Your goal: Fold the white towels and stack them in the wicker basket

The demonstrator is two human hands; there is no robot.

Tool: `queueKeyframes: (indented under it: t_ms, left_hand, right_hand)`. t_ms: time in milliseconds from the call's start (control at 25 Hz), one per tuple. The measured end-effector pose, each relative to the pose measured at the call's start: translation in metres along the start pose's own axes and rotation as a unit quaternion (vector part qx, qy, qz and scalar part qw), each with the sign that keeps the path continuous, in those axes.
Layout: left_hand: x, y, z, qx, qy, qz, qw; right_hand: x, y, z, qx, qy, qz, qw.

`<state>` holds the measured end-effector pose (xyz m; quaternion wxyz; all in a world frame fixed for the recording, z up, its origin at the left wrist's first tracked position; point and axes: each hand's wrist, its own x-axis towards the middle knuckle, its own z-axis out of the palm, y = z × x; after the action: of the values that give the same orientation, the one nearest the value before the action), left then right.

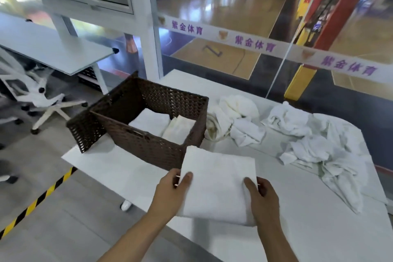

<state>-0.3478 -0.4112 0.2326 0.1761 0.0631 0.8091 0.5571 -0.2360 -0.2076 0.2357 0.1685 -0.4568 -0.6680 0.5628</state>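
A folded white towel is held just above the white table, close to the near right corner of the dark brown wicker basket. My left hand grips its left edge, thumb on top. My right hand grips its right edge, thumb on top too. Inside the basket lie two folded white towels side by side. Unfolded white towels sit crumpled in a heap right of the basket and in a larger heap at the table's right.
The basket's lid leans against its left side. A glass wall with a printed band stands behind the table. A white office chair and another white desk are to the left. Yellow-black tape marks the floor.
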Motion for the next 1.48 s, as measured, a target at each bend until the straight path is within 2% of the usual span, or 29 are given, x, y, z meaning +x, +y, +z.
queueKeyframes:
  t_ms: [320,600,760,880,1040,1200,1320,1480]
  left_hand:
    - [0.045,0.029,-0.115,-0.027,0.006,0.044,0.999]
    - [0.135,0.045,-0.16,-0.023,0.029,0.038,0.999]
    - [0.21,0.054,-0.176,0.056,0.04,0.018,0.997]
    - [0.275,0.049,-0.185,0.146,0.022,-0.04,0.988]
    - [0.348,0.028,-0.193,0.199,-0.021,-0.119,0.973]
    - [0.417,-0.002,-0.191,0.279,-0.028,-0.158,0.947]
    - [0.451,-0.019,-0.182,0.363,-0.049,-0.175,0.914]
    - [0.478,-0.031,-0.173,0.402,-0.069,-0.196,0.892]
  right_hand:
    - [-0.036,-0.067,0.093,0.085,0.016,-0.014,0.996]
    - [0.01,-0.123,0.169,0.099,-0.001,-0.028,0.995]
    - [0.06,-0.145,0.221,0.117,-0.025,-0.026,0.993]
    - [0.105,-0.149,0.269,0.075,-0.063,-0.015,0.995]
    - [0.155,-0.131,0.336,0.008,-0.117,0.044,0.992]
    - [0.189,-0.112,0.4,-0.097,-0.147,0.087,0.981]
    - [0.206,-0.095,0.439,-0.125,-0.154,0.12,0.973]
    - [0.224,-0.076,0.465,-0.136,-0.148,0.127,0.971]
